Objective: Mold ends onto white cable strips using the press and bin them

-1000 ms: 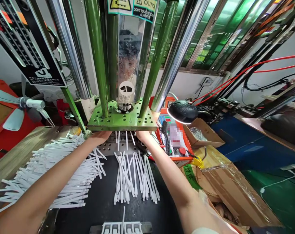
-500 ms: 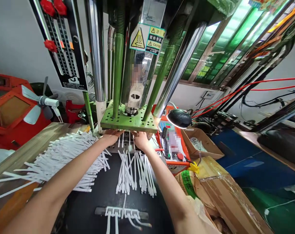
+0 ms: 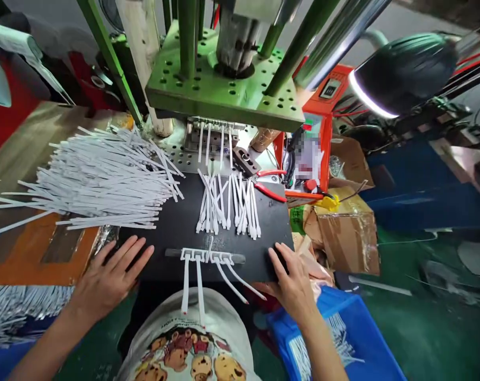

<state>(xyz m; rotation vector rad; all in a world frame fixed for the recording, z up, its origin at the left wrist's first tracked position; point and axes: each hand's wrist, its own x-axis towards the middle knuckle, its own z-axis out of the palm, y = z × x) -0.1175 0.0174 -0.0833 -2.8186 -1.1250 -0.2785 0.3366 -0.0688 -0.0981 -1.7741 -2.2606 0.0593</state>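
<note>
A broad heap of flat white plastic strips [image 3: 105,182] lies at left, partly on a brown wooden board [image 3: 17,151], and laps over the left edge of the smooth black tabletop [image 3: 172,227]. The bare left hand [image 3: 112,270] rests palm down at the tabletop's near left corner, fingers spread apart and holding nothing. By the middle of the near edge, a white moulded plastic frame [image 3: 206,255] sits across a flat grey bar [image 3: 172,253]; its 4 white tails [image 3: 185,288] run past that edge, the 2 at left straight, the 2 at right curved. Farther in lie 2 loose groups of white strips [image 3: 211,209] with thick near ends. Beyond the far edge, 4 more stick out of a grey metal mould [image 3: 216,138] under a green perforated metal plate [image 3: 224,106]; shade makes their far ends hard to make out. The handles of red-handled metal pliers [image 3: 270,192] reach over the far right corner. The bare right hand [image 3: 295,283] rests at the near right corner, fingers slightly apart, empty. A blue plastic bin [image 3: 367,323] holding white strips stands beside it.
</note>
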